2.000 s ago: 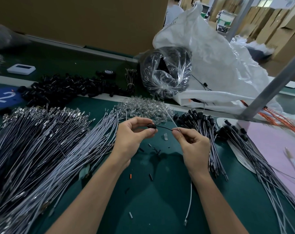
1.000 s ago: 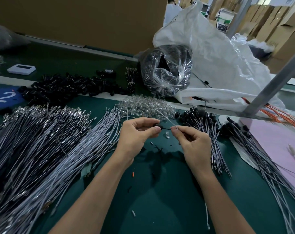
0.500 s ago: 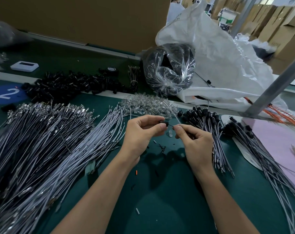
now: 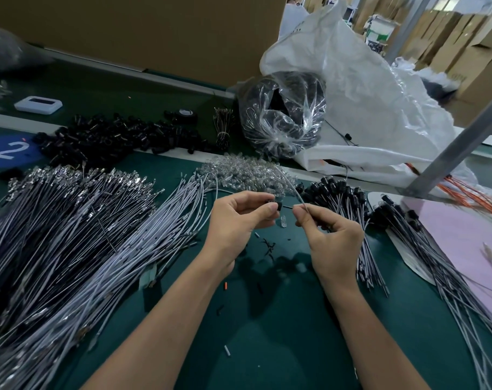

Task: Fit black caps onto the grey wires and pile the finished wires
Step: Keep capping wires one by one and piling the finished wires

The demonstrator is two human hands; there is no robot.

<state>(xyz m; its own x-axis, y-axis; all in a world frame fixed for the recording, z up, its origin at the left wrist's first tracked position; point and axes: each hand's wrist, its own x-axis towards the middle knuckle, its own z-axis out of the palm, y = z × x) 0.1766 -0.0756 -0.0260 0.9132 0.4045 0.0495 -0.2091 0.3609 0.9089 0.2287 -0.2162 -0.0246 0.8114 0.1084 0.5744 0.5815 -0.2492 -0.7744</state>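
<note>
My left hand [image 4: 236, 218] pinches a small black cap [image 4: 278, 205] between thumb and fingers. My right hand [image 4: 330, 237] pinches a grey wire [image 4: 291, 183] near its dark tip, which points into the cap from the right. The wire arcs up and left over the clear parts. A broad heap of uncapped grey wires [image 4: 79, 243] fills the left of the green mat. Wires with black caps fitted lie in a pile [image 4: 343, 204] right of my hands, and a second capped pile [image 4: 424, 249] lies further right. Loose black caps [image 4: 112, 139] are heaped at the back left.
A mound of small clear parts [image 4: 245, 173] lies just beyond my hands. Behind it stand a clear bag of black parts [image 4: 281, 114] and a large white sack [image 4: 379, 108]. A slanted metal post [image 4: 461, 147], orange wires [image 4: 469, 192] and a pink sheet [image 4: 469, 243] are at the right. Small scraps dot the mat [image 4: 267, 319].
My hands have drawn closer together, and the gap of dark wire between the cap and my right fingers has shortened. The wire's free end left the mat and now arcs upward.
</note>
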